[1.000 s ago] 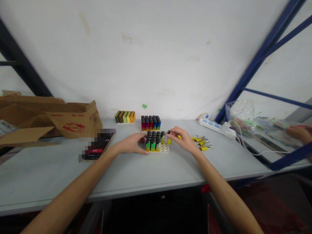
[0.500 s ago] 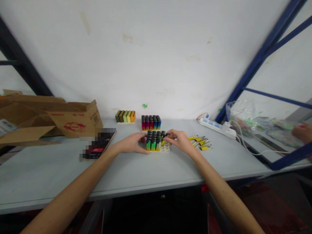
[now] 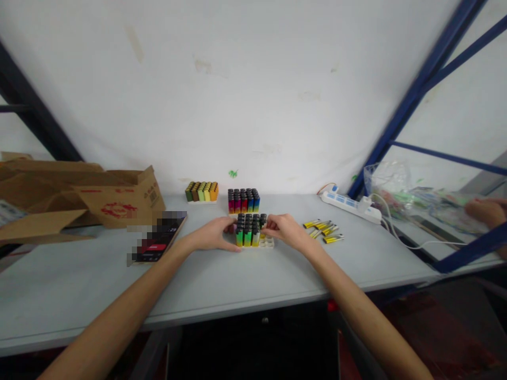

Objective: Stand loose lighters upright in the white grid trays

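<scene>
Upright green and yellow lighters stand in a white tray, whose front right sockets show bare. Against the left side of this group rests my left hand, thumb at the front corner and fingers behind, gripping it. My right hand is at the tray's right side, its fingers pinched on a yellow lighter with a black top, mostly hidden, which is among the upright ones. Several yellow lighters lie flat to the right of my right hand.
Behind are a red-to-blue lighter block and a green-to-orange one. A phone-like screen and an open cardboard box lie left. A power strip with cables lies right; past the blue frame is another person's hand.
My right hand has brought the tilted yellow lighter down among the upright ones in the tray. My left hand stays at the tray's left side. The view has shifted slightly.
</scene>
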{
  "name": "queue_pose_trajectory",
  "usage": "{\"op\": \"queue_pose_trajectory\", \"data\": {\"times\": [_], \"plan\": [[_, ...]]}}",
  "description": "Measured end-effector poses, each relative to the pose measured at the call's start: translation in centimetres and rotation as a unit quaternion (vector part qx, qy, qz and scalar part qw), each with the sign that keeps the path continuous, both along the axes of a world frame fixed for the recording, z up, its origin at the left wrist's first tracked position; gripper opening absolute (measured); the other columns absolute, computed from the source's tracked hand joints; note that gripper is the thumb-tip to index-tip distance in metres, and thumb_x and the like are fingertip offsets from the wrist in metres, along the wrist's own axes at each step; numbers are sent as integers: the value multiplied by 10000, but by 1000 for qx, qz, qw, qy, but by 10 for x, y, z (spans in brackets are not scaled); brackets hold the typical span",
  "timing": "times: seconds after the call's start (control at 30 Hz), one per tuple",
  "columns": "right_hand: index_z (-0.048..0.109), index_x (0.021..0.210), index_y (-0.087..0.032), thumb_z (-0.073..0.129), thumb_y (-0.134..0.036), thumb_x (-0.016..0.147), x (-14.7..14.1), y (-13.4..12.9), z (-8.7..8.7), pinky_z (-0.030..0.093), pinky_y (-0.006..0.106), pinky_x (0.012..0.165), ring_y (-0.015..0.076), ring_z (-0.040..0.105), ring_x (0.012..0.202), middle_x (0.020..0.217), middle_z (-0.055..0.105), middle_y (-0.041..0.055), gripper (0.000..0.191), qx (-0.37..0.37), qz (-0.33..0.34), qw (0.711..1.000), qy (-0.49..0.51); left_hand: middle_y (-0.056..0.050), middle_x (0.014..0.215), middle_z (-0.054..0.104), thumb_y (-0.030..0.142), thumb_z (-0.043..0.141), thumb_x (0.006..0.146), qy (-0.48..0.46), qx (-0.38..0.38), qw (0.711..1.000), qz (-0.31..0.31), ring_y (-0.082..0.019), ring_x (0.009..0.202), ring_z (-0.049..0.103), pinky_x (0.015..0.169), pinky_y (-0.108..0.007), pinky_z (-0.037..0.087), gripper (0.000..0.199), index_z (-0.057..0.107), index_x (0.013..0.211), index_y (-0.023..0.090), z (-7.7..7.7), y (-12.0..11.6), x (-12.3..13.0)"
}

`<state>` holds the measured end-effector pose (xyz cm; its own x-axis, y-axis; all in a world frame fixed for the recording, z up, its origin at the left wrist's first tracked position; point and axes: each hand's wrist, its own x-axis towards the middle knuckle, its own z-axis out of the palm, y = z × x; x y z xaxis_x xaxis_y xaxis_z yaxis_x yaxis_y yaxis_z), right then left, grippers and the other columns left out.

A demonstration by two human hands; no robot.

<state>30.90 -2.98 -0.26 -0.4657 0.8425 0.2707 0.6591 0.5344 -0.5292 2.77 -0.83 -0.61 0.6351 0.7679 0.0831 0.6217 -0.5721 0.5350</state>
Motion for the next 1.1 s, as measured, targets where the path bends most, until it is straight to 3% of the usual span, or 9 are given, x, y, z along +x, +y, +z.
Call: {"op": "queue_pose_trajectory", "data": {"times": [0.17, 0.27, 0.37, 0.47, 0.57, 0.67, 0.83, 0.97, 1.1], "plan": [[712, 938, -167, 735, -392, 910, 36, -5, 4, 463, 248, 629, 148, 615, 633, 718, 685, 16, 228, 7, 23, 1000, -2, -76, 1044, 690, 669, 817, 633, 6, -1, 1000, 6, -263, 902, 632, 784, -330, 494, 730, 638, 1136, 171, 0, 0, -1], [739, 963, -176, 632, -305, 959, 82, -14, 12, 528, 296, 745, 185, 675, 765, 880, 730, 75, 167, 55, -22, 998, -19, -65, 1008, 692, 696, 811, 625, 2, 3, 1000, 1, -262, 874, 634, 764, -326, 490, 700, 639, 1065, 180, 0, 0, -1], [757, 1040, -189, 598, -237, 932, 132, -27, 16, 544, 380, 928, 244, 697, 975, 1070, 728, 121, 199, 57, -55, 993, -87, -64, 998, 688, 716, 804, 625, 7, 1, 1000, 5, -269, 878, 636, 765, -328, 490, 694, 627, 1034, 185, 0, 1, -1], [747, 1097, -191, 591, -170, 870, 171, -41, 11, 519, 445, 1033, 280, 674, 1096, 1164, 708, 134, 276, 41, -87, 986, -135, -69, 1001, 684, 721, 804, 623, 11, -2, 1000, 8, -273, 890, 634, 775, -332, 493, 706, 623, 1046, 186, 0, 1, -1], [739, 1089, -183, 574, -99, 808, 191, -51, -3, 499, 460, 1073, 289, 643, 1158, 1193, 694, 141, 336, 28, -99, 981, -167, -65, 1006, 685, 710, 809, 617, 2, -4, 1000, 8, -272, 897, 632, 778, -330, 492, 706, 629, 1060, 191, 0, 0, -1], [741, 1023, -186, 564, -125, 833, 199, -55, -17, 494, 478, 1073, 292, 638, 1143, 1152, 694, 146, 267, 24, -116, 978, -173, -66, 984, 681, 710, 807, 611, 3, -6, 1000, 12, -269, 878, 628, 765, -330, 490, 686, 631, 1017, 185, 2, -1, 0], [673, 952, -204, 592, -374, 919, 197, -54, -25, 531, 486, 977, 298, 664, 1026, 1078, 711, 144, 191, 27, -139, 980, -142, -81, 1019, 683, 707, 808, 612, 10, -9, 1000, 15, -275, 902, 629, 786, -340, 493, 719, 632, 1065, 178, 3, -2, 0], [595, 1050, -200, 519, -419, 975, 178, -57, -14, 552, 381, 774, 250, 693, 823, 953, 739, 112, 244, 10, -159, 985, -70, -69, 1002, 685, 708, 807, 613, -1, -11, 1000, 9, -266, 883, 630, 776, -334, 494, 718, 635, 1078, 189, 2, -1, 0], [619, 1156, -190, 469, -505, 1017, 147, -55, 6, 480, 317, 624, 192, 619, 611, 787, 717, 60, 375, 39, -164, 986, 2, -69, 978, 684, 718, 804, 605, 3, -1, 1000, 9, -267, 866, 632, 771, -339, 492, 683, 636, 999, 186, 1, -1, 0]]}}
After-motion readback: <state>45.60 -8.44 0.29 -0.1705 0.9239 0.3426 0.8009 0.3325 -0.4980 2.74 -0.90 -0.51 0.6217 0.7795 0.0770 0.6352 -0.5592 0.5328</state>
